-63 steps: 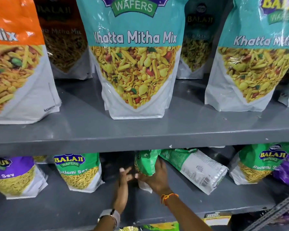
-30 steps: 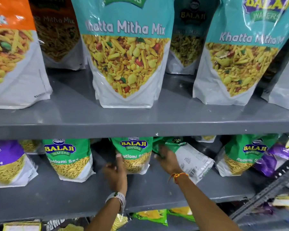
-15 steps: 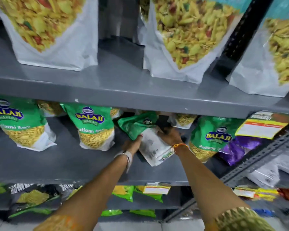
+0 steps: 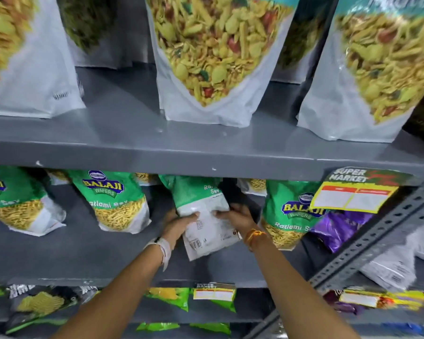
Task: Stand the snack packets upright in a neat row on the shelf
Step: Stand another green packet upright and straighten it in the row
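Note:
A green and white Ratlami Sev packet (image 4: 203, 216) leans back-side out on the grey middle shelf (image 4: 83, 253). My left hand (image 4: 178, 225) grips its left edge and my right hand (image 4: 238, 217) grips its right edge. Upright green packets of the same kind stand on either side: one to the left (image 4: 115, 201), another at the far left (image 4: 15, 201), one to the right (image 4: 289, 216). More packets sit behind them, mostly hidden by the shelf above.
The upper shelf (image 4: 206, 152) holds large Khatta Mitha Mix pouches (image 4: 213, 57). A purple packet (image 4: 338, 228) and a yellow price tag (image 4: 353, 194) sit at the right by a slotted metal upright (image 4: 377, 236). Lower shelves hold more packets (image 4: 169, 297).
The tilted packet has been turned more upright, and both hands now hold its sides. The camera view has shifted left and closer.

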Demonstrator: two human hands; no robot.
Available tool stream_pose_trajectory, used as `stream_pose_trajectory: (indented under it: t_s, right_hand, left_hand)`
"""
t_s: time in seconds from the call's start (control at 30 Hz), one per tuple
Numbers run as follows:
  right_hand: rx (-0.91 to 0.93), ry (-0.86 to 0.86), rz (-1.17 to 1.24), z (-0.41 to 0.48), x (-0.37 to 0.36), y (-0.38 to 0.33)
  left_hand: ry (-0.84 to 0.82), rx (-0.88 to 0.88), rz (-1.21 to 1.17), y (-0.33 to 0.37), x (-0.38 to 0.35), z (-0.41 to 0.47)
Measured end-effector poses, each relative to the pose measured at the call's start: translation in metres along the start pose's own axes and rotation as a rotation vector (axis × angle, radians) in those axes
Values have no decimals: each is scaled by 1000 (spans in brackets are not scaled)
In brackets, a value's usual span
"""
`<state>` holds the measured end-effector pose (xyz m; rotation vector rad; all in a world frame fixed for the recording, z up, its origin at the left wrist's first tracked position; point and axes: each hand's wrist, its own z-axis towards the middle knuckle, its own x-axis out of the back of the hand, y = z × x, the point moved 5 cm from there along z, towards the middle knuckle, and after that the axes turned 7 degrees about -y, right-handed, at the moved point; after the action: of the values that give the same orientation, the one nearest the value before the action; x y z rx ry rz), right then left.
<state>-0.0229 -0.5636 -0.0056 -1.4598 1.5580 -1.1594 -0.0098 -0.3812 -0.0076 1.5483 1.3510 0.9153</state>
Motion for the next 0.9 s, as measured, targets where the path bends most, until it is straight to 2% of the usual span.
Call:
stream_pose_trajectory:
  t_s: [0.17, 0.27, 0.47, 0.73, 0.9]
  right_hand:
    - [224, -6, 31, -8, -7, -34]
    - [254, 37, 27, -13, -9, -29]
    - [263, 69, 27, -23, -14, 2]
    - [251, 102, -202, -38, -26, -16]
    - [286, 352, -273, -55, -30, -9]
  left_hand:
    - [-5, -280, 192, 39, 18, 7]
    - [-54, -371, 261, 48, 24, 13]
    - [-276, -306, 257, 23, 24, 25]
    - [-227, -132, -16, 33, 30, 24]
    - [-189, -60, -141, 25, 25, 45]
